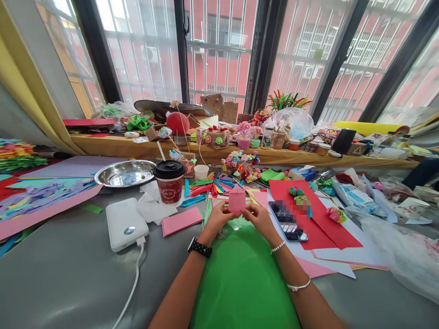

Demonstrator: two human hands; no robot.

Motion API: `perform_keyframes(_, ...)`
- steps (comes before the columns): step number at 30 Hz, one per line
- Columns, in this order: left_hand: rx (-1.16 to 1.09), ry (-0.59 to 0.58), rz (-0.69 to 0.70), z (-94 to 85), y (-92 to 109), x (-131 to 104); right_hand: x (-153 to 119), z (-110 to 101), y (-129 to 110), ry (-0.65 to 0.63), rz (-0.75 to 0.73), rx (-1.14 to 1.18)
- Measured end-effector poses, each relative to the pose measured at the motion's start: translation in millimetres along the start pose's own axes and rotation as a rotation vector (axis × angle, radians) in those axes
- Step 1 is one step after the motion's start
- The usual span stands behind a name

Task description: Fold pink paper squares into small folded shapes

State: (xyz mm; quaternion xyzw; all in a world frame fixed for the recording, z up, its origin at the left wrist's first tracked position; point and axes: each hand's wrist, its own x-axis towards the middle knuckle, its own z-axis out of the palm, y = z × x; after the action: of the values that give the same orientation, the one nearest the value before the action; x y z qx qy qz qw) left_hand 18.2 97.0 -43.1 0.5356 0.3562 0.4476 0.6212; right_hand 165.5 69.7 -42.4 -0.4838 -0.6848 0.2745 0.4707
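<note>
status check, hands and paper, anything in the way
Left hand and right hand: fingers at lower edge of pink folded paper. Paper held upright. Phone close beside right hand, not blocking.

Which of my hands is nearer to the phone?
Right. Your right hand is just left of the phone, holding the folded pink paper by its lower right. Your left hand is farther left, at the paper's lower left.

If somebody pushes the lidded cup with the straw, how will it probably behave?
The cup would probably tip if pushed high, being taller than wide. Its straw sticks up from the lid, so it may get knocked. Its weight is uncertain, as the contents are hidden.
</note>
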Motion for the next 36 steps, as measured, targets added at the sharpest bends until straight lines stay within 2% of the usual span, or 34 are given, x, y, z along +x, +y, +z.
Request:
perform_keyframes(7,-0.018,-0.021,-0.02,-2.1,1.4,0.2,1.2,0.6,2.5,-0.022,-0.005,-0.007)
perform_keyframes(11,-0.035,0.018,-0.038,-2.8,2.4,0.1,1.3,1.6,1.9,-0.026,0.018,0.029)
perform_keyframes(14,-0.067,0.054,-0.033,-3.4,3.3,0.6,1.0,2.7,1.2,-0.082,0.037,0.062)
perform_keyframes(19,-0.098,0.046,-0.052,-3.7,5.2,0.1,-0.9,5.2,1.7,-0.165,0.029,0.054)
perform_keyframes(36,-0.076,0.03,-0.015,-2.5,6.6,-1.3,-0.1,4.9,0.9,-0.176,0.025,0.062)
